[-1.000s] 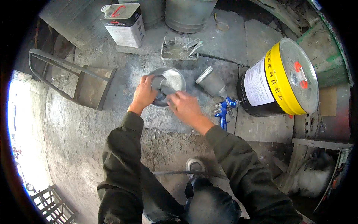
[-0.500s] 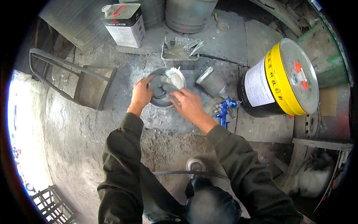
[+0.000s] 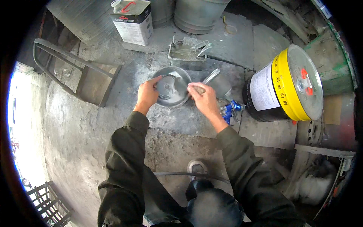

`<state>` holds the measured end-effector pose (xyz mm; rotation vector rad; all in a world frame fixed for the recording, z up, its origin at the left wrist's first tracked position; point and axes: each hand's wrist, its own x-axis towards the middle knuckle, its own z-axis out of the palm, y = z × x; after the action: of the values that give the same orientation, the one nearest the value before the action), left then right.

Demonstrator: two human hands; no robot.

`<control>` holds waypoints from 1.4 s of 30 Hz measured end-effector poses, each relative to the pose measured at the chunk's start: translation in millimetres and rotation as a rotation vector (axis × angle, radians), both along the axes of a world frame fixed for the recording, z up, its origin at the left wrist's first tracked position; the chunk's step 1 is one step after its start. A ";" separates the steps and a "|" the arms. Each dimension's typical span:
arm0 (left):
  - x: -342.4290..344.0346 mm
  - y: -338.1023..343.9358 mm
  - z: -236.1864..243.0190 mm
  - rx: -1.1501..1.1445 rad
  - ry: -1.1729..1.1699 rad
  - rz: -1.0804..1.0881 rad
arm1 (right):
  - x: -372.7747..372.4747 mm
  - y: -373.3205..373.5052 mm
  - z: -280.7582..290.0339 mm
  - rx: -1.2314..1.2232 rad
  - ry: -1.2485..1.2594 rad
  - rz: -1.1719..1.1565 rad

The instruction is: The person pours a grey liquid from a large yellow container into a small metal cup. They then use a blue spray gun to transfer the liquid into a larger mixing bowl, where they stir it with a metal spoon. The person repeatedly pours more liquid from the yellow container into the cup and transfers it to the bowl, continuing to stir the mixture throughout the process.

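Observation:
In front of me stands a round metal bowl point(image 3: 180, 101) with greyish liquid in it. My left hand point(image 3: 148, 94) reaches over its left rim, fingers closed on the edge of a grey round lid-like piece point(image 3: 166, 87) in the bowl. By the right rim, my right hand point(image 3: 205, 99) grips a small tan-grey piece point(image 3: 199, 89); its kind is unclear. Just behind that hand a cloudy see-through cup point(image 3: 220, 85) lies on its side. A blue spray gun point(image 3: 228, 110) lies to the right, partly hidden by my right hand.
Behind the bowl sits a rectangular tray point(image 3: 187, 60) with tools in it. A metal can point(image 3: 132, 28) stands at the back left, a long-handled dustpan point(image 3: 94, 85) on the left. A large black-and-yellow drum point(image 3: 281, 85) stands at the right. A hose point(image 3: 170, 173) crosses near my foot.
My right hand has moved right, from inside the bowl to its right rim, with the piece in it. The white splash or foam at the bowl's far side is gone. My left hand keeps its hold.

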<state>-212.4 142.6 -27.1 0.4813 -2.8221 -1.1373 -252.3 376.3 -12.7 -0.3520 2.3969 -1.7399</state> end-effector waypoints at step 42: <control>135.8 -73.6 -72.8 0.737 -0.115 0.592 | 106.4 74.4 -10.3 0.392 0.242 -0.064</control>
<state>-76.6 69.0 -99.9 1.3316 -1.9776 -1.9640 -145.9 450.7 -23.1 -0.4555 2.8720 -1.2634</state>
